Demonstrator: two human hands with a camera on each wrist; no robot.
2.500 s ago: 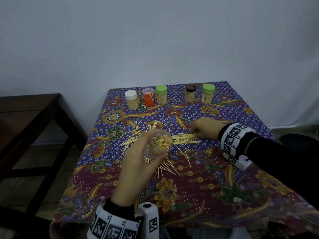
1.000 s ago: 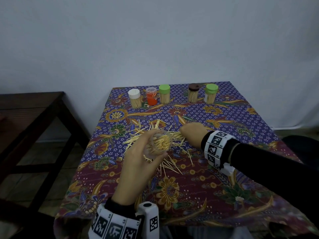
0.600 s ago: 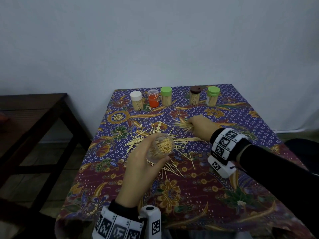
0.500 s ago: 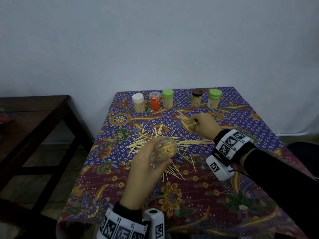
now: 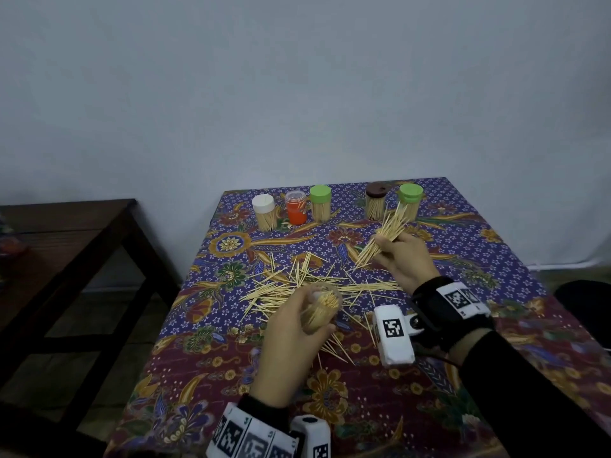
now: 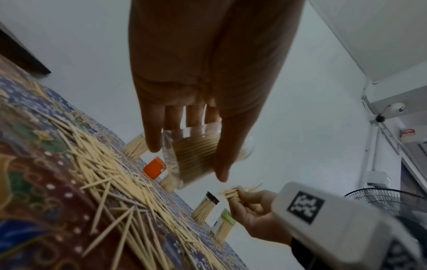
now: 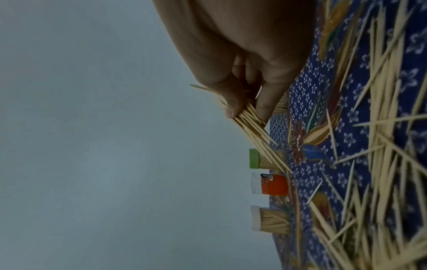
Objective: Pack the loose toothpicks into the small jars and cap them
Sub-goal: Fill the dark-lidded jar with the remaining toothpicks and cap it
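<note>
My left hand is wrapped around the clear open-topped plastic jar, part-full of toothpicks and tilted, held above the scattered pile of loose wooden toothpicks. My right hand pinches a fanned bundle of toothpicks, raised off the floral batik tablecloth, just right of the pile and well short of the jar mouth. The jar's base is hidden by my palm. The bundle overlaps the brown-capped jar and the far-right green-capped jar. Behind the pile stand the white-capped jar, orange jar and second green-capped jar, in a row near the cloth's far edge. Bare cloth lies right of the pile.
</note>
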